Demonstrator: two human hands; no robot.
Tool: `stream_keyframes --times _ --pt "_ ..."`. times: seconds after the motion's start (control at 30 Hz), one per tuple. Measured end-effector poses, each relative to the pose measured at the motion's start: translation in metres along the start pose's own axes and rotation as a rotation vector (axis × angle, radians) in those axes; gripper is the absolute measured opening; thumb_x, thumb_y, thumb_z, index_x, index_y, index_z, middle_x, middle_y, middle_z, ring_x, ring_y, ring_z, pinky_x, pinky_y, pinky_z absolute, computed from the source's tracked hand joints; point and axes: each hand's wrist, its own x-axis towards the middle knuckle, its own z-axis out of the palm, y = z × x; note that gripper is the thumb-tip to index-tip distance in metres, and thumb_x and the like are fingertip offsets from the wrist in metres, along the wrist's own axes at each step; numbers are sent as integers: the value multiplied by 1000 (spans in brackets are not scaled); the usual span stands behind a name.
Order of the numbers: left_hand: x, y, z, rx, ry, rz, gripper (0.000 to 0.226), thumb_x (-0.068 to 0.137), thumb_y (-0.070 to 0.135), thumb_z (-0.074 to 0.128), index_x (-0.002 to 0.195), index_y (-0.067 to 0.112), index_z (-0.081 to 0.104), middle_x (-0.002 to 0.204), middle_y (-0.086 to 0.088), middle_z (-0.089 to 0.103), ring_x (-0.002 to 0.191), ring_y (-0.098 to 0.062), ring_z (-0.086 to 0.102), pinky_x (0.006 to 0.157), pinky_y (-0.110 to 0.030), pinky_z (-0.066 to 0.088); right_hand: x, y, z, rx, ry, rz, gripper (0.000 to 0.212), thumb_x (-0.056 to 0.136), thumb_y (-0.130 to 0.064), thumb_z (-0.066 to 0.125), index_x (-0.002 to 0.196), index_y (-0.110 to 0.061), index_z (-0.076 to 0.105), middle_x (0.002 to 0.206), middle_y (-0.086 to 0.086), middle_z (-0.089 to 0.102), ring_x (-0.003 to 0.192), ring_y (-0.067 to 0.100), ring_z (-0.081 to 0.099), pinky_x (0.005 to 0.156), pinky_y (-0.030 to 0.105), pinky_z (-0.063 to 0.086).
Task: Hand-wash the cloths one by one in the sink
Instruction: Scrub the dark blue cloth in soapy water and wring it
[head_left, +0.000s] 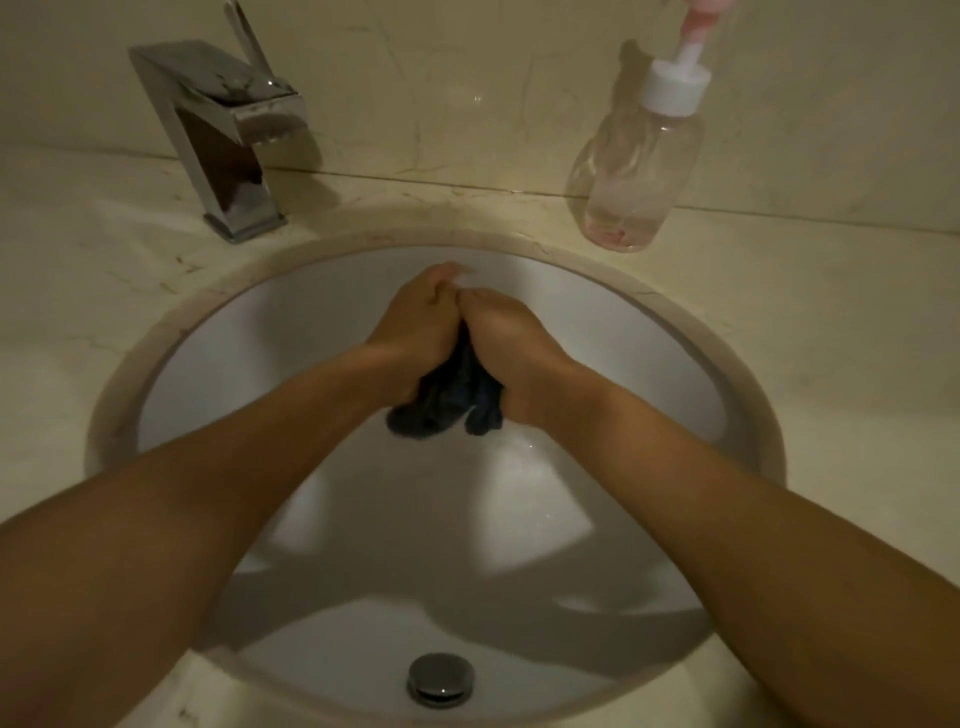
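Left hand (415, 322) and right hand (511, 343) both clenched round dark cloth (449, 405), knuckles together, low inside sink (649, 374), likely to rub fabric on itself and contain drips.

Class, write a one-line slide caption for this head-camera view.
Left hand and right hand grip a dark cloth in the white sink, tap and pump bottle behind.

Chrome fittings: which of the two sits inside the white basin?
The round drain plug, at the near side of the sink. The other one, the square faucet, stands outside it on the marble counter, at the back left.
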Motion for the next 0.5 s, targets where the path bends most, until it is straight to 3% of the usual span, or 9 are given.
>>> stream_keyframes --times 0.03,0.07,0.13,0.2,0.27,0.33,0.4,0.43,0.5 --pt "7 -8 -4 147 -38 -3 39 108 19 32 143 15 49 146 -9 50 124 -26 53 108 -38 43 2 0 -4 -193 2 -47 27 103 -26 40 108 -10 62 108 10 70 112 30 68 79 14 51" --pt "11 -17 -6 356 -75 -5 36 107 21 34 137 8 51 143 -16 52 122 -31 54 105 -41 43 3 -1 -12 -410 -2 -90 28 107 -26 41 119 -10 61 117 9 66 119 31 63 85 17 49" --pt "15 -31 -8 788 -118 -19 41 105 27 43 140 6 45 142 -22 49 124 -40 51 102 -46 43 5 1 -38 -914 28 -165 49 105 -34 50 149 -14 43 144 14 50 134 36 48 102 37 42" --pt "13 -36 -12 1086 -58 -10 50 97 27 58 144 16 43 145 -20 41 129 -42 44 104 -57 38 -2 4 -52 -1278 86 -193 63 100 -37 59 154 -21 32 149 14 37 139 41 35 104 51 40" --pt "10 -30 -14 1126 -1 134 33 91 19 64 123 22 59 132 -15 46 119 -40 49 97 -55 43 -1 8 -53 -1317 -127 -223 58 98 -42 63 149 -22 44 140 10 46 136 37 43 101 44 44" --pt "11 -32 -10 1052 -158 230 13 94 27 59 101 19 66 111 -10 60 101 -34 60 85 -46 52 5 21 -53 -1363 -335 -161 60 95 -60 59 146 -28 52 144 4 50 137 31 44 103 38 41" --pt "10 -43 -6 1130 -381 106 37 98 50 49 116 22 66 120 -8 62 107 -30 60 93 -45 52 9 30 -58 -1511 -216 -151 65 94 -68 52 150 -35 47 161 3 31 148 31 25 115 49 34" --pt "11 -48 -5 1224 -405 51 50 97 59 44 133 27 58 137 -7 53 122 -30 53 104 -46 45 12 34 -58 -1570 -116 -176 62 98 -61 51 153 -34 42 163 4 26 150 31 19 116 53 32" --pt "13 -55 -6 1386 -370 14 67 97 64 41 155 33 28 157 -3 28 144 -29 31 118 -54 24 14 38 -50 -1571 -8 -172 55 103 -41 51 154 -26 37 159 9 33 147 34 26 112 56 32"
